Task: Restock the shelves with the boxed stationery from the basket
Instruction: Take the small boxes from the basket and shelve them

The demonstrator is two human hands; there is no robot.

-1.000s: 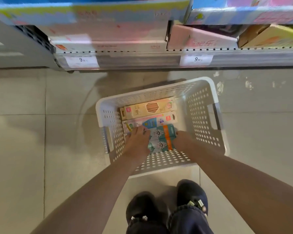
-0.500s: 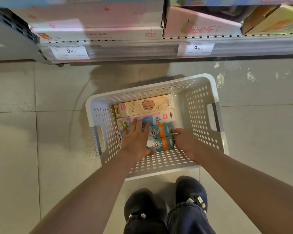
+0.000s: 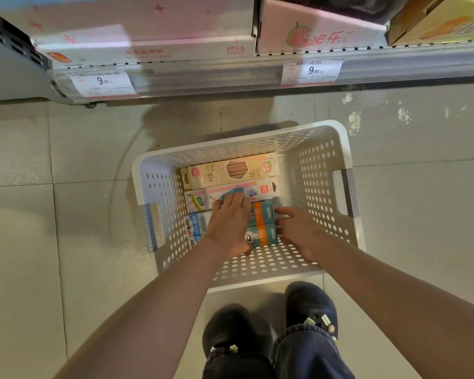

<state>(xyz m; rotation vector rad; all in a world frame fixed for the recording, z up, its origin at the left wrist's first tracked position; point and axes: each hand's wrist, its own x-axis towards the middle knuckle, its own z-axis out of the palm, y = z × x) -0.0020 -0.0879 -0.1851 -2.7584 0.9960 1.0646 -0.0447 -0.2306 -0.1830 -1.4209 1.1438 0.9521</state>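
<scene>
A white perforated basket (image 3: 323, 170) is seen on the tiled floor (image 3: 66, 214) below a shelf (image 3: 230, 77) fronted with price tags. Four stationery boxes are laid side by side inside it: a tan pencil box (image 3: 230, 173) farthest away, a white box (image 3: 260, 190) next, then two teal-and-orange boxes (image 3: 263, 224). The left hand (image 3: 230, 222) is spread flat over the teal boxes, fingers straight, fingertips reaching the white box. The right hand (image 3: 298, 233) is held open at their right ends, seemingly touching, though contact cannot be confirmed. Nothing is gripped.
</scene>
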